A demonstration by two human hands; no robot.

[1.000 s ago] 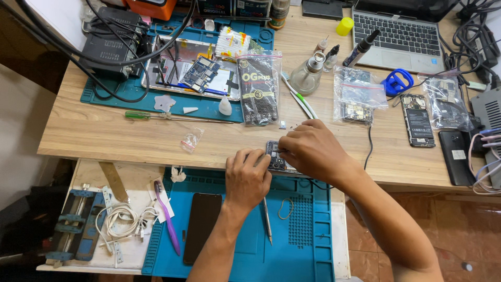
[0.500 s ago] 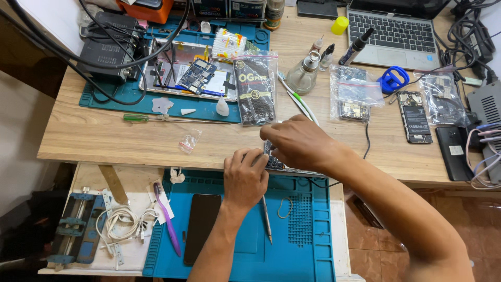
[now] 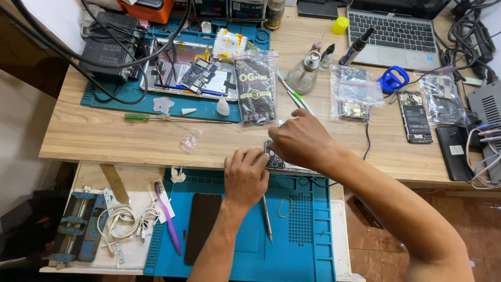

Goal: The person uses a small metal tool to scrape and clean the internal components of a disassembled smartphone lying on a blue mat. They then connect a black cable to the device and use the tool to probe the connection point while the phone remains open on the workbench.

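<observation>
Opened dark smartphone, its inner parts exposed, is seen at the front edge of the pale wooden workbench, just above the blue silicone work mat, and is mostly covered by both hands. At nine o'clock from it, a small clear plastic bag is laid on the wood. The left hand is curled, its fingertips pressed on the phone's near end. At six o'clock from the phone, slim metal tweezers are laid on the mat, with a black glass screen panel further left. The right hand is arched over the phone from one o'clock, fingers bent down onto it; whether anything is pinched cannot be told.
</observation>
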